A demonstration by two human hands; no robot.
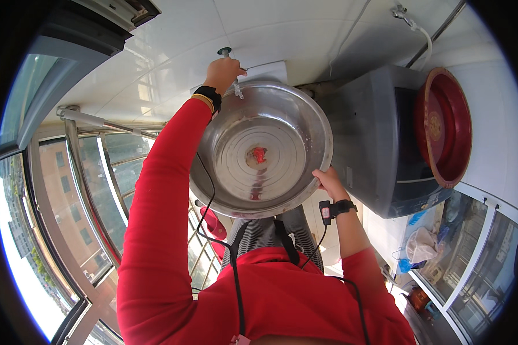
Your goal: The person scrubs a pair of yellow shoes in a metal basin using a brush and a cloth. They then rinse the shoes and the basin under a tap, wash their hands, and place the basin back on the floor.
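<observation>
A large, round stainless steel basin (280,172) lies below the wall tap (237,88), near my legs. A small crumpled red thing (259,155) rests at its centre. My left hand (225,73) is closed around the tap at the wall, above the far rim of the basin; its fingers are partly hidden. With thumb and fingers, my right hand (328,180) grips the basin's near right rim. No running water can be made out at the tap's clear spout end.
A grey washing machine (367,142) stands at the right with a red basin (455,129) on top. Metal window bars (75,159) line the left side. An open window sash (47,77) juts in at the upper left. Red slippers (215,224) lie on the floor below.
</observation>
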